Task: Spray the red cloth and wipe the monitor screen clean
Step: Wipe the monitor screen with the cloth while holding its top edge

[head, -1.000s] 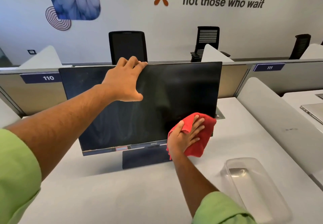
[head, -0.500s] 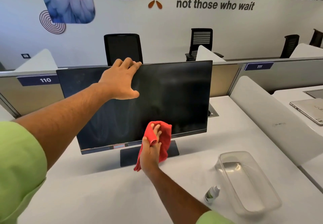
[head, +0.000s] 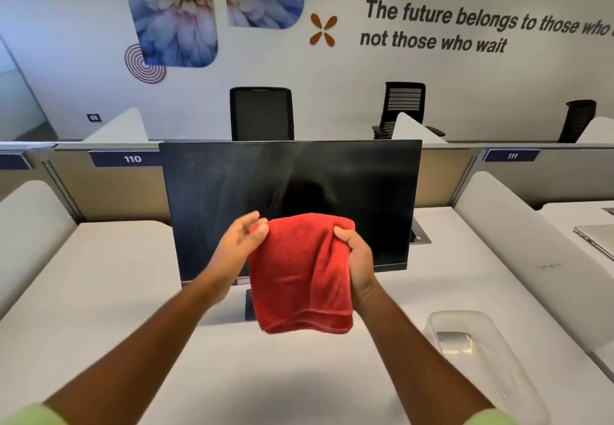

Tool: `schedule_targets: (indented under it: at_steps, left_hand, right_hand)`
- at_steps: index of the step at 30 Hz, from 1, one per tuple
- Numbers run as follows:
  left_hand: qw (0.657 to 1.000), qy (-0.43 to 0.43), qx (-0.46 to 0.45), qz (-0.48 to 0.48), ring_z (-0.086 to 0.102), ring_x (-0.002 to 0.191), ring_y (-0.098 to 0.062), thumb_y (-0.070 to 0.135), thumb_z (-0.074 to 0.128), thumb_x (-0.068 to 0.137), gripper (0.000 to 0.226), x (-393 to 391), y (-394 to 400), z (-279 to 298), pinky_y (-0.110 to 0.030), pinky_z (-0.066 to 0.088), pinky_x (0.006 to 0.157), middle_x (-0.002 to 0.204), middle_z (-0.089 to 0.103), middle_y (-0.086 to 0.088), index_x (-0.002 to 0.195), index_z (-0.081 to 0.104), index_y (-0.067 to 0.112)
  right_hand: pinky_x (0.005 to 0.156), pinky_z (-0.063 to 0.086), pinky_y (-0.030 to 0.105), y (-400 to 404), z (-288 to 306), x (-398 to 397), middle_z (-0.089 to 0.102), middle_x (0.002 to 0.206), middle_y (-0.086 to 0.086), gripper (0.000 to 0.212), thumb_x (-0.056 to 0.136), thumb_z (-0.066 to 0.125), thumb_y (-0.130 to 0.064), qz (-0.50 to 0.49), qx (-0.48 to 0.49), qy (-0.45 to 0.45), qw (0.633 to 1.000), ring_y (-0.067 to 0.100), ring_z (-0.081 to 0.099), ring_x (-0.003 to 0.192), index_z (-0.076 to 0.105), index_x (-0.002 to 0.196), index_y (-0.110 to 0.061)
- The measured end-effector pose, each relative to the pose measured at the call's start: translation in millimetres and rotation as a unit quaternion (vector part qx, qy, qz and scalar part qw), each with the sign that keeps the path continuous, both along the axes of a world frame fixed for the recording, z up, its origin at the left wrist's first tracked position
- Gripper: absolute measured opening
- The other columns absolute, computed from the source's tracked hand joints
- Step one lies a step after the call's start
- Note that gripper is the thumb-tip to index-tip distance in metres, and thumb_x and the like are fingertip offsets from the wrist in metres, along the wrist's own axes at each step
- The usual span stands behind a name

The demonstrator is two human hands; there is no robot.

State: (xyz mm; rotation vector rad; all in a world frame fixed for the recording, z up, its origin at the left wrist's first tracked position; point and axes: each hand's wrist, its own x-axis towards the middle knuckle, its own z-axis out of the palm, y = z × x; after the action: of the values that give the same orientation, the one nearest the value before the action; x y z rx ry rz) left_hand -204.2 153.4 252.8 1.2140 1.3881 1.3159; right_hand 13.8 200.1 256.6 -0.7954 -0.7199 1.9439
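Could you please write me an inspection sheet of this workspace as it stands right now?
Surface: white desk, bare apart from the items below.
Job's things: red cloth held up in front of the monitor; the screen is dark, with faint streaks. No spray bottle in view.
Clutter: clear plastic tray at the right; a laptop edge on the next desk.
Grippers: left hand at the cloth's upper left corner, fingers loose and blurred; right hand clenched on its right edge.
Cables: nothing seen; a grommet plate sits behind the monitor.
Surroundings: partitions numbered 110 and 111, three black office chairs, a wall with flower art and a slogan.
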Motion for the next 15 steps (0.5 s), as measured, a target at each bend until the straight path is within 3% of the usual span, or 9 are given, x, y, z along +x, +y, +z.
schedule_targets:
  at_steps: [2, 5, 8, 11, 13, 15]
  left_hand:
    - [0.988, -0.127, -0.051, -0.076, 0.063, 0.126, -0.020, 0.071, 0.054, 0.090, 0.070, -2.0, -14.7, -8.7, -0.048, 0.054, 0.104, 0.132, 0.069, -0.003, 0.139, 0.057, 0.020]
    - [0.959, -0.248, -0.090, -0.100, 0.064, 0.127, -0.030, 0.058, 0.048, 0.099, 0.057, 7.0, -34.1, -11.9, -0.043, 0.059, 0.094, 0.138, 0.066, -0.010, 0.137, 0.063, 0.018]
    - [0.956, -0.277, -0.092, 0.009, 0.072, 0.113, -0.027, 0.049, 0.057, 0.092, 0.054, 18.0, -39.5, -3.7, -0.040, 0.062, 0.083, 0.125, 0.074, -0.007, 0.134, 0.062, 0.014]
    - [0.953, -0.272, -0.081, 0.107, 0.072, 0.111, -0.029, 0.047, 0.058, 0.096, 0.049, 12.5, -41.3, 3.7, -0.048, 0.058, 0.095, 0.123, 0.074, -0.006, 0.133, 0.062, 0.015]
    - [0.947, -0.268, -0.063, 0.166, 0.069, 0.114, -0.030, 0.048, 0.057, 0.099, 0.048, 2.0, -44.5, 11.4, -0.053, 0.051, 0.103, 0.126, 0.073, -0.007, 0.133, 0.062, 0.016]
    - [0.948, -0.238, -0.033, 0.212, 0.067, 0.113, -0.030, 0.055, 0.055, 0.097, 0.054, -7.4, -48.9, 23.0, -0.055, 0.052, 0.102, 0.126, 0.071, -0.003, 0.136, 0.060, 0.018]
  right_hand:
    - [0.078, 0.065, 0.038, 6.5, 10.9, -0.9, 0.079, 0.099, 0.018, 0.035, 0.082, 0.064, -0.030, -0.003, 0.015, 0.006, 1.000, 0.029, 0.079, 0.086, 0.085, 0.091, -0.004]
    - [0.078, 0.065, 0.037, 13.4, 21.7, -5.2, 0.080, 0.104, 0.019, 0.037, 0.096, 0.056, -0.026, 0.018, 0.028, -0.004, 0.999, 0.029, 0.079, 0.091, 0.086, 0.095, -0.004]
    - [0.075, 0.065, 0.037, 19.5, 27.5, -9.3, 0.081, 0.097, 0.017, 0.041, 0.103, 0.053, -0.026, 0.039, 0.019, -0.035, 0.998, 0.027, 0.079, 0.084, 0.087, 0.089, -0.007]
    - [0.083, 0.061, 0.040, 27.6, 30.0, -10.5, 0.080, 0.104, 0.015, 0.033, 0.105, 0.055, -0.024, 0.060, 0.045, -0.109, 0.991, 0.029, 0.076, 0.092, 0.083, 0.103, -0.007]
    - [0.087, 0.059, 0.039, 37.4, 33.4, -11.2, 0.079, 0.109, 0.008, 0.027, 0.107, 0.053, -0.021, 0.049, 0.149, -0.212, 0.965, 0.027, 0.072, 0.101, 0.078, 0.116, -0.015]
    - [0.095, 0.058, 0.040, 48.2, 40.9, -10.5, 0.075, 0.116, 0.001, 0.023, 0.108, 0.056, -0.019, 0.016, 0.274, -0.328, 0.904, 0.021, 0.071, 0.110, 0.073, 0.124, -0.022]
